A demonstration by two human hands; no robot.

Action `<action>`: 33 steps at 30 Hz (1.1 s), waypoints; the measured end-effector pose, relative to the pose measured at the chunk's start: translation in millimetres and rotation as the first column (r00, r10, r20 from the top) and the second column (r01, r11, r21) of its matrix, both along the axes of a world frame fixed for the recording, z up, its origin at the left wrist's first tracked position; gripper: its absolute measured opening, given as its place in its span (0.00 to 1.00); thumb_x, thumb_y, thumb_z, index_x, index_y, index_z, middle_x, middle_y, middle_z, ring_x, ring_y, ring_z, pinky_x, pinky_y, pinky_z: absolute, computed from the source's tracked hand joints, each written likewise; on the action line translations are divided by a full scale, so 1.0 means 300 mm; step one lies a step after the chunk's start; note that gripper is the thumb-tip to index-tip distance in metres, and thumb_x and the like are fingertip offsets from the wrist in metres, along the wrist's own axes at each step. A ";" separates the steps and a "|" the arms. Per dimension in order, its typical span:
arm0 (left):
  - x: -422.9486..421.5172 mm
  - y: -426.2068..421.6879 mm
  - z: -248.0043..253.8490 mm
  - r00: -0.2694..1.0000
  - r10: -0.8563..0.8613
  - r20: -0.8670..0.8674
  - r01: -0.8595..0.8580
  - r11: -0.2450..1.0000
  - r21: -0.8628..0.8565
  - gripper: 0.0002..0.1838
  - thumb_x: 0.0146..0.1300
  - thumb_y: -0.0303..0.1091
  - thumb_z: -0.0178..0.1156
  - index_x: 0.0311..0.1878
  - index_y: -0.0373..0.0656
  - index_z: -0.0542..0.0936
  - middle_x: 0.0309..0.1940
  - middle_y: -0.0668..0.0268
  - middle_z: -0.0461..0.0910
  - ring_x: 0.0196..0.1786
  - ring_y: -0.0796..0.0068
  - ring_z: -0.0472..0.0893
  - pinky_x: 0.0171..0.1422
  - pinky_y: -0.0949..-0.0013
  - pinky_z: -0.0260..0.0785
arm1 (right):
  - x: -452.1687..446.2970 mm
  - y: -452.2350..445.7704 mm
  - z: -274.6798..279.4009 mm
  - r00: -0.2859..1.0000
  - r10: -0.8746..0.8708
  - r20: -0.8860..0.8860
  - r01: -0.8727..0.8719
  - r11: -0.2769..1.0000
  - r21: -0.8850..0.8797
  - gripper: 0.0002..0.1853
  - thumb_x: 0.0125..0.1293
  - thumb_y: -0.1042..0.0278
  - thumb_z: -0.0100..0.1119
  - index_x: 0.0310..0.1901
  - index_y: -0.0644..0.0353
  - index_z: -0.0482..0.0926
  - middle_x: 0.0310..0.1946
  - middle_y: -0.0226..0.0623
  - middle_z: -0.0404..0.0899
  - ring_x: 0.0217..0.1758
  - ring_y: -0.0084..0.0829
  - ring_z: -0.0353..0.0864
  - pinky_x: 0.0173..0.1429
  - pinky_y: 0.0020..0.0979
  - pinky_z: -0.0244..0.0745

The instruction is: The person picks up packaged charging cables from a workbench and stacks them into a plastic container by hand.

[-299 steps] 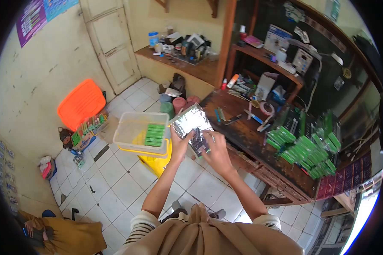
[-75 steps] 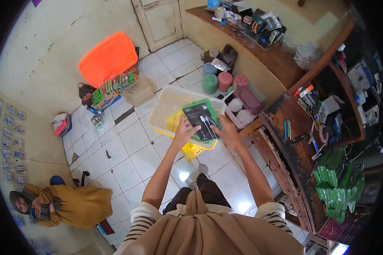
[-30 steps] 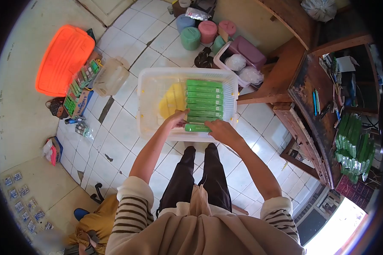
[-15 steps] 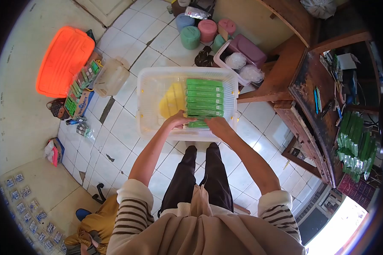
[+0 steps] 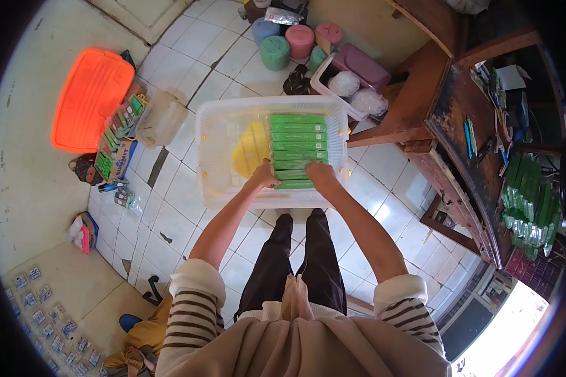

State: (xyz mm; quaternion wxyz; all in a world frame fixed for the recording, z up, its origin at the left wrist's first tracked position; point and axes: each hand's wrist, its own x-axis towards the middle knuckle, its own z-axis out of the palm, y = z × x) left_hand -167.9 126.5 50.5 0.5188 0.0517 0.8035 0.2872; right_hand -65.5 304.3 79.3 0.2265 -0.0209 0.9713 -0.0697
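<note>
A translucent white bin stands in front of me, with a row of green boxes on edge in its right half. Through its left half a yellow shape shows. My left hand is closed at the left end of the boxes nearest me, fingertips partly hidden. At the right end of these same boxes is my right hand, its fingers bent down and pressed against them. The nearest green box lies in line with the others.
An orange lid leans at the left wall beside a carton of packets. Coloured canisters and a purple bin are beyond. A wooden desk with stacked green packets stands right. A seated person is lower left.
Earlier my hands held a silver-backed packet, then a black-and-green box above the bin. Now they are down inside it at the row's near end. The nearest box shows more fully than half a second ago.
</note>
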 end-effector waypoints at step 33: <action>-0.070 0.143 0.123 0.832 0.480 0.279 -0.530 0.836 0.140 0.41 0.64 0.54 0.45 0.69 0.57 0.32 0.71 0.58 0.36 0.71 0.53 0.44 0.66 0.41 0.44 | 0.016 0.171 0.246 0.554 -0.832 -0.033 0.393 0.296 -0.870 0.24 0.66 0.70 0.47 0.63 0.60 0.57 0.52 0.54 0.70 0.49 0.52 0.74 0.49 0.40 0.71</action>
